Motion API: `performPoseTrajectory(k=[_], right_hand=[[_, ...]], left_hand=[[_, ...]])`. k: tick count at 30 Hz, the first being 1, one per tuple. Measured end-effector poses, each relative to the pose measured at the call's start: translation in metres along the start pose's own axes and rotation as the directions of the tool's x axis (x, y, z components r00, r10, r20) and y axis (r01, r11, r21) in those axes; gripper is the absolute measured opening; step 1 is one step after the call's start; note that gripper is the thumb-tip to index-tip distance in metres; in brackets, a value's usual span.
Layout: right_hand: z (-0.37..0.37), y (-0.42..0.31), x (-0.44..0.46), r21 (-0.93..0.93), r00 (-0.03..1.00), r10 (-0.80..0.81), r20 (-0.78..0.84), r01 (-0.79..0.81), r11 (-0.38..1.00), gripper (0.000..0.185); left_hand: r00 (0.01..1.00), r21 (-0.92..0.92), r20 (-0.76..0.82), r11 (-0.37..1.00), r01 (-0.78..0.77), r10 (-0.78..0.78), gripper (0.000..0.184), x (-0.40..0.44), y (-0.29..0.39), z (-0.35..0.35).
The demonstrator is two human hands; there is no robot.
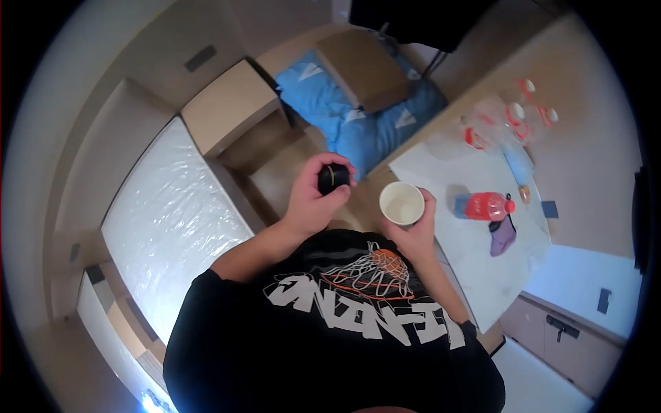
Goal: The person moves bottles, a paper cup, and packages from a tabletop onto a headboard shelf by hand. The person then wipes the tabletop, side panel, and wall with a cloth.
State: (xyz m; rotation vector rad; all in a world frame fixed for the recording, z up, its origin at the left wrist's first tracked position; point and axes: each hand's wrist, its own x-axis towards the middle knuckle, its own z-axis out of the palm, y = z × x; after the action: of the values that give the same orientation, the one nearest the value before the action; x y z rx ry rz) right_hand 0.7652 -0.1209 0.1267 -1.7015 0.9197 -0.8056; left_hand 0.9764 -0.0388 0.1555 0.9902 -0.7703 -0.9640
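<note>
My left hand (311, 199) is closed around a small, rounded black object (332, 178) with a thin gold line across it; its exact kind is unclear. To the right of it, my right hand (418, 237) grips a white paper cup (402, 204) from the side. The cup's mouth faces up toward me, and its inside looks empty. Both hands are raised in front of my chest, apart from each other. The cup is near the left edge of a white table (475, 275).
On the table lie a red-labelled bottle (487, 206), a purple item (503, 236) and several clear bottles (485, 124). A plastic-wrapped mattress (172, 213) is at left, beside a wooden cabinet (231, 103). Ahead, a brown box (363, 69) rests on blue bedding (358, 141).
</note>
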Motion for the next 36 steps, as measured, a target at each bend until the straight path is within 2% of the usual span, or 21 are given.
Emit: performPoseTrajectory(k=[2, 4, 5, 7, 8, 10, 13, 16, 18, 19, 20, 21, 22, 23, 25, 26, 27, 29, 31, 33, 36], right_hand=[[0.015, -0.010, 0.002, 0.011, 1.000, -0.005, 0.007, 0.005, 1.000, 0.072], [0.024, -0.009, 0.010, -0.094, 0.992, -0.126, 0.013, 0.127, 0.987, 0.074], [0.026, -0.008, 0.013, -0.150, 0.983, -0.181, 0.022, 0.182, 0.972, 0.074], [0.036, -0.004, 0.028, 0.019, 0.946, -0.317, 0.070, 0.316, 0.948, 0.075], [0.041, -0.003, 0.032, 0.118, 0.915, -0.393, 0.089, 0.382, 0.917, 0.075], [0.047, -0.007, 0.041, 0.064, 0.897, -0.428, 0.112, 0.424, 0.904, 0.077], [0.048, -0.014, 0.050, -0.054, 0.882, -0.440, 0.170, 0.454, 0.889, 0.077], [0.056, -0.013, 0.058, -0.156, 0.888, -0.380, 0.258, 0.427, 0.891, 0.077], [0.059, -0.007, 0.067, -0.224, 0.878, -0.333, 0.343, 0.421, 0.879, 0.080], [0.060, -0.004, 0.071, -0.234, 0.881, -0.292, 0.373, 0.394, 0.889, 0.083], [0.059, 0.000, 0.074, -0.250, 0.882, -0.248, 0.401, 0.366, 0.896, 0.086], [0.056, 0.007, 0.076, -0.273, 0.883, -0.199, 0.425, 0.335, 0.902, 0.090], [0.054, 0.019, 0.077, -0.202, 0.893, -0.205, 0.401, 0.304, 0.931, 0.089], [0.051, 0.033, 0.077, -0.171, 0.908, -0.146, 0.393, 0.228, 0.958, 0.081], [0.041, 0.060, 0.078, -0.114, 0.927, -0.016, 0.376, 0.063, 0.991, 0.065], [0.037, 0.072, 0.076, 0.064, 0.924, 0.103, 0.369, -0.136, 0.989, 0.051], [0.033, 0.085, 0.075, 0.235, 0.896, 0.218, 0.387, -0.325, 0.916, 0.037], [0.028, 0.106, 0.075, 0.161, 0.870, 0.364, 0.334, -0.433, 0.887, 0.020], [0.033, 0.114, 0.080, 0.045, 0.833, 0.449, 0.323, -0.488, 0.872, 0.015], [0.054, 0.115, 0.091, 0.030, 0.798, 0.535, 0.277, -0.564, 0.825, 0.015], [0.092, 0.125, 0.109, 0.025, 0.742, 0.656, 0.141, -0.665, 0.747, 0.015]], left_hand=[[0.998, 0.107, -0.023, 0.992, 0.066, -0.064, 0.037, -0.004, 0.008, -0.021], [0.998, 0.302, -0.021, 0.952, 0.055, -0.051, 0.029, -0.003, 0.010, -0.029], [0.995, 0.331, 0.000, 0.939, 0.096, -0.101, 0.025, -0.005, 0.013, -0.034], [0.984, 0.246, 0.060, 0.958, 0.148, -0.167, 0.022, -0.005, 0.018, -0.038], [0.980, 0.274, 0.059, 0.947, 0.166, -0.189, 0.021, -0.004, 0.021, -0.038], [0.974, 0.336, 0.044, 0.922, 0.194, -0.222, 0.018, 0.000, 0.024, -0.040], [0.993, 0.390, 0.016, 0.915, 0.099, -0.114, 0.017, 0.008, 0.013, -0.039], [0.989, 0.420, -0.079, 0.895, 0.149, -0.128, 0.017, 0.011, 0.001, -0.039], [0.953, 0.382, -0.181, 0.875, 0.298, -0.245, 0.017, 0.014, -0.001, -0.042], [0.927, 0.351, -0.224, 0.862, 0.365, -0.301, 0.016, 0.017, -0.004, -0.047], [0.942, 0.426, -0.273, 0.854, 0.298, -0.193, 0.016, 0.019, -0.016, -0.056], [0.918, 0.455, -0.345, 0.820, 0.348, -0.198, 0.019, 0.022, -0.023, -0.066], [0.887, 0.478, -0.411, 0.780, 0.404, -0.208, 0.022, 0.023, -0.026, -0.078], [0.853, 0.494, -0.471, 0.733, 0.467, -0.226, 0.025, 0.023, -0.030, -0.093], [0.809, 0.501, -0.576, 0.730, 0.465, -0.119, 0.025, 0.027, -0.061, -0.141], [0.753, 0.419, -0.641, 0.754, 0.507, -0.150, 0.025, 0.032, -0.074, -0.169], [0.693, 0.331, -0.698, 0.776, 0.536, -0.180, 0.024, 0.040, -0.087, -0.199], [0.539, 0.201, -0.822, 0.789, 0.580, -0.186, 0.023, 0.063, -0.116, -0.266], [0.371, 0.082, -0.907, 0.777, 0.624, -0.202, 0.023, 0.088, -0.137, -0.332], [0.213, -0.010, -0.955, 0.742, 0.670, -0.205, 0.023, 0.124, -0.154, -0.403], [0.189, 0.102, -0.978, 0.603, 0.791, -0.082, 0.028, 0.186, -0.179, -0.502]])
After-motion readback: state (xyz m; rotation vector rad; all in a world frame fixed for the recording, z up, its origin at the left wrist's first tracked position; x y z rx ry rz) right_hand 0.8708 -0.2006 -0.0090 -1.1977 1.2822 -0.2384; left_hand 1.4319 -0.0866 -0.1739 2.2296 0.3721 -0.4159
